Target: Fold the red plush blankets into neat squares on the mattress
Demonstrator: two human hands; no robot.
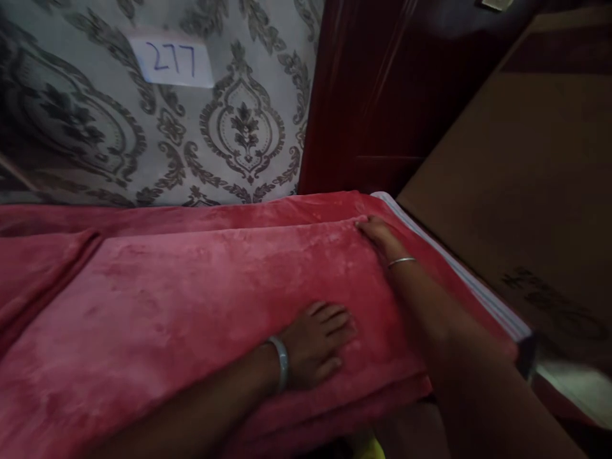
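Note:
A thick pink-red plush blanket (215,274) lies folded in layers on a bed. My left hand (319,344), with a pale bangle at the wrist, rests palm down on its top layer, fingers stretched out and apart. Farther off, my right hand (378,233) is at the far right corner of the folded layer, a thin silver bangle on that wrist. Its fingers are bent in at the blanket's edge and partly hidden by the back of the hand. At the left, another folded part (43,274) of pink-red plush lies on top.
Behind the bed is a patterned wall (246,127) bearing a paper label (174,62) marked 277. A dark red glossy panel (363,95) stands beside it. On the right leans a large brown cardboard sheet or box (530,166), close to the striped mattress edge (459,261).

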